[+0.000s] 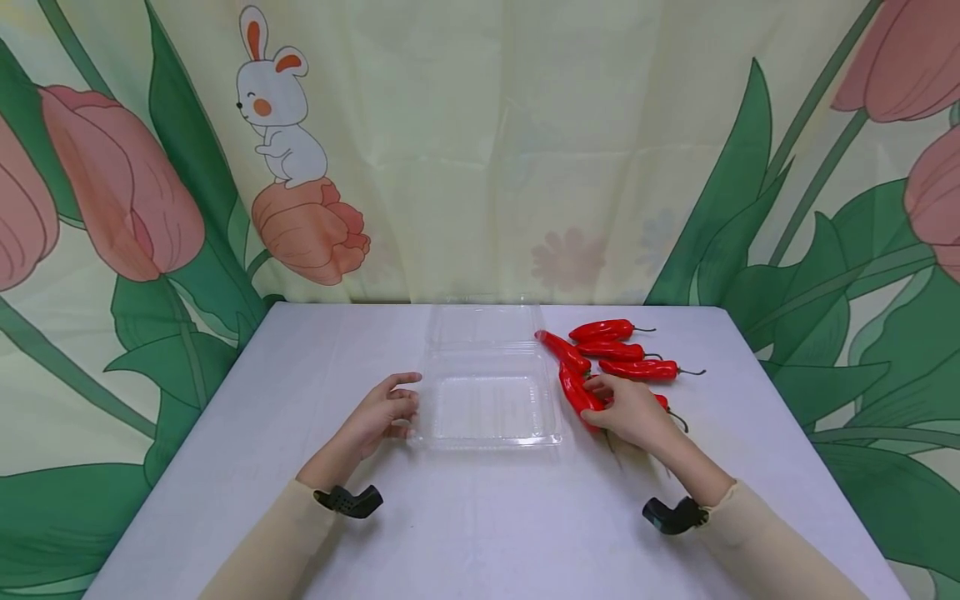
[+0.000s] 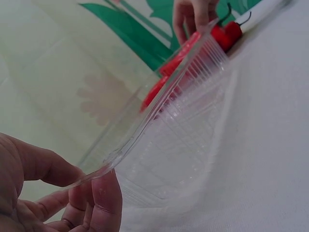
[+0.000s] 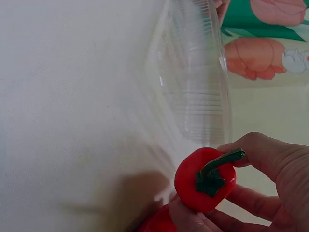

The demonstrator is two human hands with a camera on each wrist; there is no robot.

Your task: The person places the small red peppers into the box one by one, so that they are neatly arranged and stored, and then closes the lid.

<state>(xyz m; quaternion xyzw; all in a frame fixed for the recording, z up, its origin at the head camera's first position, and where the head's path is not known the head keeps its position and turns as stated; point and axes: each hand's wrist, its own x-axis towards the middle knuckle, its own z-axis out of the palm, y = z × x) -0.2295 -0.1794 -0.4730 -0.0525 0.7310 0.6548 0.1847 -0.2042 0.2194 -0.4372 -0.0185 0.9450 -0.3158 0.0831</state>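
Observation:
A clear plastic clamshell box [image 1: 487, 442] lies unfolded on the table, its lid [image 1: 483, 325] flat on the far side. My left hand [image 1: 382, 417] is at the box's left edge; in the left wrist view its thumb and fingers pinch the rim [image 2: 104, 170]. To the right of the box, my right hand [image 1: 633, 410] holds a red chili pepper [image 1: 573, 387] between thumb and fingers. Seen from the right wrist, that pepper [image 3: 190, 176] shows its green stem end towards the camera, beside the box wall [image 3: 193, 108].
Several more red chili peppers [image 1: 637, 369] lie right of the box, one partly hidden behind my right hand. A white cloth covers the table [image 1: 480, 517]. Behind its far edge hangs a curtain [image 1: 465, 167] printed with tulips and a rabbit.

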